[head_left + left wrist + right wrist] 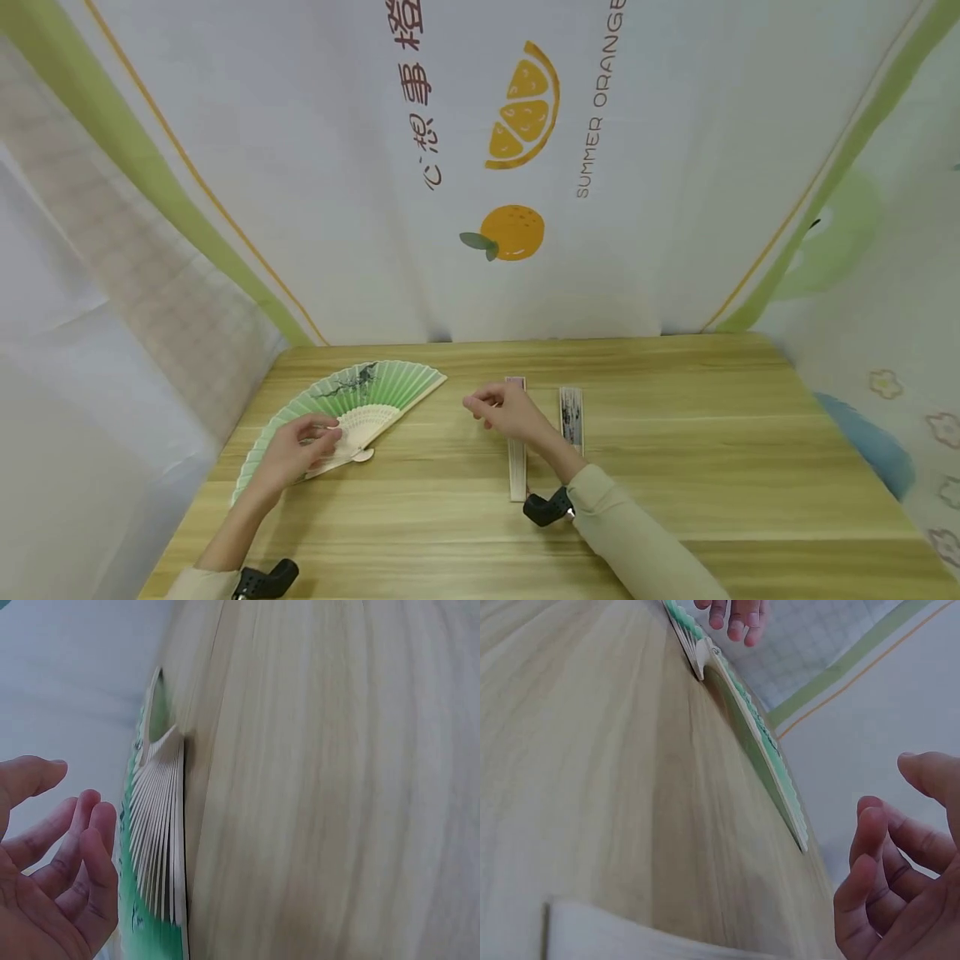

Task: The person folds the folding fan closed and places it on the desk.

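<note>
A green folding fan [405, 385] with a dark branch pattern lies spread on the left of the table. My left hand [294, 454] hovers over its pale ribs, fingers loosely bent and nothing held; the left wrist view shows a gap between the fingertips and the fan [157, 847]. Over the upper part of a folded fan [517, 467] is my right hand [510, 410], relaxed, with nothing between thumb and fingers. Another folded fan [572, 417], with a dark pattern, lies to its right, partly covered by my right forearm.
The wooden table [712, 450] reaches back to a white curtain [637, 250] printed with oranges. Each wrist carries a black camera mount, the right one [547, 507] close to the lower end of the nearer folded fan.
</note>
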Demonstrator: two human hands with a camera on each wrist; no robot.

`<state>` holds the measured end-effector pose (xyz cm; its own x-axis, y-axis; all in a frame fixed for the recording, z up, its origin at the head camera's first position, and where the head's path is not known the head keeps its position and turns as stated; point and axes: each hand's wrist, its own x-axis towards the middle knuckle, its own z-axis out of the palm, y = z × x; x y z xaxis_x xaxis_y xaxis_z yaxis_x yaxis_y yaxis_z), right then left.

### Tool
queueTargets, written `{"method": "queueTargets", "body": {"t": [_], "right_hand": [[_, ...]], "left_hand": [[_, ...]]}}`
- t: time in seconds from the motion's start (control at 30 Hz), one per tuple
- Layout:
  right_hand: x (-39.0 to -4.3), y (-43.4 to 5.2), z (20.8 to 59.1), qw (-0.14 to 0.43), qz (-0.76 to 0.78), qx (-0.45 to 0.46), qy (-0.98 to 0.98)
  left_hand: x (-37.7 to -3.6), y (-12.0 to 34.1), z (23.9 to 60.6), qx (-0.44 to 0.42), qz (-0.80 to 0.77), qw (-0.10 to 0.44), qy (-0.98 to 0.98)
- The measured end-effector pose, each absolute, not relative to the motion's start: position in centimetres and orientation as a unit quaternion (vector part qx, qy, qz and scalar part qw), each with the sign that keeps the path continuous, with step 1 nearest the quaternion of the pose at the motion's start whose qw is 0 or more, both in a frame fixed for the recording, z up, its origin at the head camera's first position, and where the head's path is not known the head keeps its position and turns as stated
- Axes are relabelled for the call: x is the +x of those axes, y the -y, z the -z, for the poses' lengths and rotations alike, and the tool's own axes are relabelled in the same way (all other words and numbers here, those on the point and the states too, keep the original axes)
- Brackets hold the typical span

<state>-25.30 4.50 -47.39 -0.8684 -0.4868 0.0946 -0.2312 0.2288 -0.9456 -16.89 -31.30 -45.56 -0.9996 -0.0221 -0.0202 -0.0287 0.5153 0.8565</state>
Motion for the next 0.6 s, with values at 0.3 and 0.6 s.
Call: {"method": "queueTargets", "body": {"t": [0.3, 0.6], "right_hand": [[-24.4, -4.8, 48.0, 0.117, 0.576, -0.237, -0.774], [-23.8, -4.6, 48.2, 0.128, 0.581, -0.222, -0.773]], "left_hand": [[-15.3, 33.4, 45.5, -0.041, -0.479, 0.018, -0.877], [-14.3, 35.3, 45.8, -0.059, -0.479, 0.025, -0.876]]}}
